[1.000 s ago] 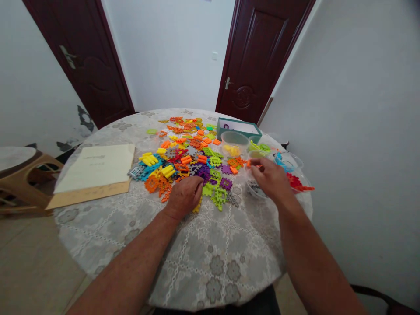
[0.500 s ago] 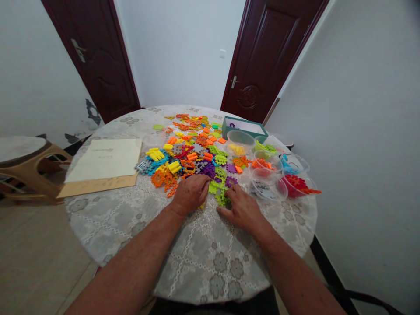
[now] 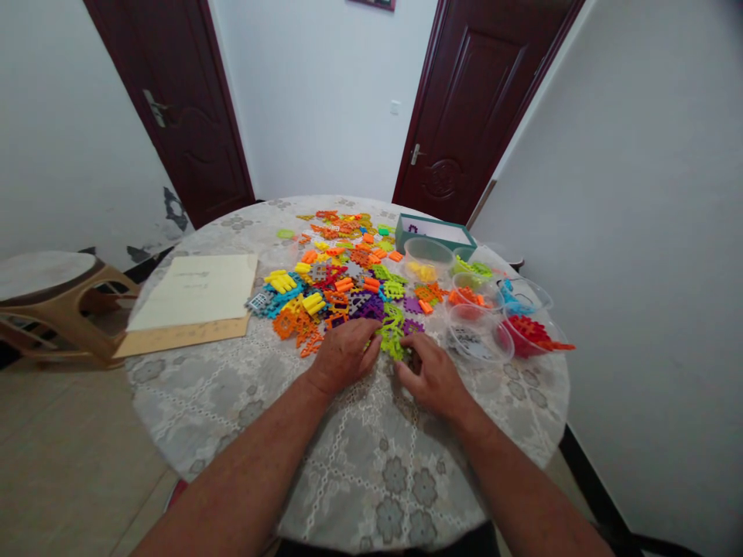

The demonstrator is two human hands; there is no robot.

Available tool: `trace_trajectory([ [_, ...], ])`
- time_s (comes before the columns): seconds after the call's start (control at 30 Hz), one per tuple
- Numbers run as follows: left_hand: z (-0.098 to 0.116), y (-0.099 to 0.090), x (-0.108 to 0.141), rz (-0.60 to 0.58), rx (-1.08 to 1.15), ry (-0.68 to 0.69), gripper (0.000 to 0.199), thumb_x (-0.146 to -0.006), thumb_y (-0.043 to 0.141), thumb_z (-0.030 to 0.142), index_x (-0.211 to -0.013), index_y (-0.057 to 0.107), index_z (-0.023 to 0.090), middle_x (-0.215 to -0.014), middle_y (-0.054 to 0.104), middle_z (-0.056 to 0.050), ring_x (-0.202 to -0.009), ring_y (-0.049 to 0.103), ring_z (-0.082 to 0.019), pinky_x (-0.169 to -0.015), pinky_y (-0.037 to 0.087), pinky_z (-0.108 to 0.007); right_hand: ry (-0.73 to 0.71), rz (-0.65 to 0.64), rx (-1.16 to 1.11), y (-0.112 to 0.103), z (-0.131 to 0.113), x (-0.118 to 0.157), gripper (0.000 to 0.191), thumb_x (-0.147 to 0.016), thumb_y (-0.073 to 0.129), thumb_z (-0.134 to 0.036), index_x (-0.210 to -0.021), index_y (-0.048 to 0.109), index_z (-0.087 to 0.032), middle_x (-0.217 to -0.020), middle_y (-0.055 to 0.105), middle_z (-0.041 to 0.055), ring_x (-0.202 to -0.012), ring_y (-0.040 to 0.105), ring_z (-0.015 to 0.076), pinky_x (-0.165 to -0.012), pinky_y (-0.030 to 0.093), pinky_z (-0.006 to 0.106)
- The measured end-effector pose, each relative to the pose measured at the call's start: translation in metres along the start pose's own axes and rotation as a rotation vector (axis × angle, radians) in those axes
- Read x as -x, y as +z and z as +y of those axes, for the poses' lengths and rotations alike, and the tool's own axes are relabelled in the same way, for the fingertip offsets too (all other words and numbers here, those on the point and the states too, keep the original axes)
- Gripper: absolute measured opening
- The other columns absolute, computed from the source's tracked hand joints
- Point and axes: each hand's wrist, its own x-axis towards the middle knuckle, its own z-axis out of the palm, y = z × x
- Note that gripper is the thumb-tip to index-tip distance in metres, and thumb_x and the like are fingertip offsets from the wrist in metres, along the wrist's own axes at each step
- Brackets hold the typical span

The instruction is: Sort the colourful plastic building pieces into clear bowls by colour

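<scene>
Lime-green notched plastic building pieces (image 3: 393, 333) lie at the near edge of a heap, between my two hands. My left hand (image 3: 347, 354) is closed, with thumb and fingers curled at the left edge of the green pieces; its fingertips are partly hidden. On the other side, my right hand (image 3: 430, 375) has thumb and fingers apart, with the fingertips close to the green pieces. Purple pieces (image 3: 369, 306) sit just beyond my left fingers. A purple notched square (image 3: 412, 326) lies just past my right fingers.
A heap of colored pieces (image 3: 348, 268) spreads over the round table (image 3: 340, 487). On the right stand clear tubs with sorted pieces, including a grey-filled tub (image 3: 481, 357), and a green box (image 3: 433, 240). Papers (image 3: 194, 290) lie left. A stool (image 3: 75, 309) stands beside the table.
The view has tilted up slightly and shifted. My left fingers have moved closer to the green pieces, and my right thumb and index finger now show a gap between them.
</scene>
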Motion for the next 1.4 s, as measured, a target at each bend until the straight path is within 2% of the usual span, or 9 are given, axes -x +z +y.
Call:
trace_trajectory([
  [0.17,0.012,-0.003,0.0,-0.105,0.182,-0.081,0.033,-0.098,0.061,0.033,-0.128,0.061,0.02,-0.103,0.077,-0.008,-0.08,0.073,-0.019,-0.082,0.058,-0.035,0.038,0.087,-0.337,0.009,0.007,-0.003,0.025,-0.09,0.062,-0.025,-0.115,0.059,-0.022,-0.081,0.057,-0.0025,-0.068,0.056,0.015,-0.064,0.044,0.027],
  [0.3,0.017,-0.001,0.0,-0.201,0.326,-0.189,0.038,-0.093,0.068,0.035,-0.128,0.059,0.022,-0.105,0.077,-0.007,-0.088,0.075,-0.021,-0.08,0.057,-0.034,0.015,0.09,-0.399,0.017,0.011,-0.004,0.027,-0.089,0.067,-0.027,-0.115,0.06,-0.023,-0.081,0.057,-0.0031,-0.066,0.055,0.0139,-0.061,0.042,0.026],
  [0.5,0.016,-0.001,-0.003,-0.214,0.743,-0.366,0.038,-0.089,0.075,0.035,-0.122,0.059,0.024,-0.105,0.073,-0.004,-0.089,0.071,-0.019,-0.077,0.057,-0.03,0.122,0.022,-0.675,0.018,0.01,-0.002,0.04,-0.091,0.074,-0.046,-0.12,0.058,-0.025,-0.078,0.058,-0.0044,-0.063,0.056,0.0138,-0.057,0.042,0.024],
  [0.73,0.018,-0.006,-0.006,-0.294,0.994,-0.454,0.048,-0.083,0.082,0.036,-0.121,0.056,0.022,-0.108,0.068,-0.004,-0.084,0.067,-0.015,-0.071,0.052,-0.026,0.096,-0.006,-0.898,0.015,0.006,-0.005,0.032,-0.087,0.078,-0.043,-0.106,0.059,-0.025,-0.099,0.069,0.0024,-0.09,0.067,0.0195,-0.08,0.054,0.032],
  [0.93,0.017,-0.003,-0.008,-0.28,1.009,-0.513,0.052,-0.076,0.085,0.029,-0.119,0.056,0.022,-0.108,0.07,-0.004,-0.083,0.068,-0.015,-0.068,0.052,-0.025,0.144,0.134,-0.787,0.013,0.005,-0.006,0.02,-0.09,0.067,-0.04,-0.1,0.061,-0.024,-0.089,0.067,0.0018,-0.078,0.065,0.0184,-0.071,0.054,0.03],
  [1.07,0.014,-0.01,-0.013,-0.154,0.814,-0.644,0.032,-0.082,0.078,0.033,-0.102,0.055,0.022,-0.079,0.07,0.002,-0.063,0.066,-0.015,-0.058,0.051,-0.026,0.094,0.304,-0.676,0.01,0.007,-0.005,0.015,-0.093,0.063,-0.034,-0.104,0.06,-0.024,-0.095,0.066,0.0028,-0.083,0.064,0.0184,-0.073,0.054,0.03],
  [1.17,0.012,-0.014,-0.014,-0.156,0.72,-0.733,0.025,-0.087,0.071,0.035,-0.1,0.053,0.023,-0.064,0.065,0.006,-0.047,0.059,-0.013,-0.048,0.048,-0.025,-0.027,0.371,-0.453,0.009,0.007,-0.003,0.011,-0.095,0.061,-0.027,-0.105,0.061,-0.024,-0.103,0.064,0.0053,-0.085,0.062,0.0184,-0.077,0.054,0.032],
  [1.3,0.016,-0.012,-0.013,-0.173,1.0,-0.774,0.044,-0.082,0.071,0.025,-0.122,0.054,0.024,-0.09,0.074,-0.002,-0.069,0.072,-0.018,-0.054,0.057,-0.027,-0.213,0.302,-0.193,0.009,0.002,-0.001,0.015,-0.097,0.057,-0.02,-0.111,0.062,-0.025,-0.111,0.064,0.0088,-0.094,0.063,0.0218,-0.082,0.055,0.037],
  [1.4,0.021,-0.012,-0.012,-0.214,1.272,-0.78,0.041,-0.082,0.069,0.023,-0.122,0.059,0.023,-0.11,0.073,-0.008,-0.09,0.074,-0.021,-0.068,0.063,-0.032,-0.327,0.26,-0.083,0.012,-0.003,-0.002,0.022,-0.099,0.054,-0.016,-0.117,0.065,-0.025,-0.114,0.066,0.0104,-0.109,0.062,0.0254,-0.094,0.054,0.043],
])
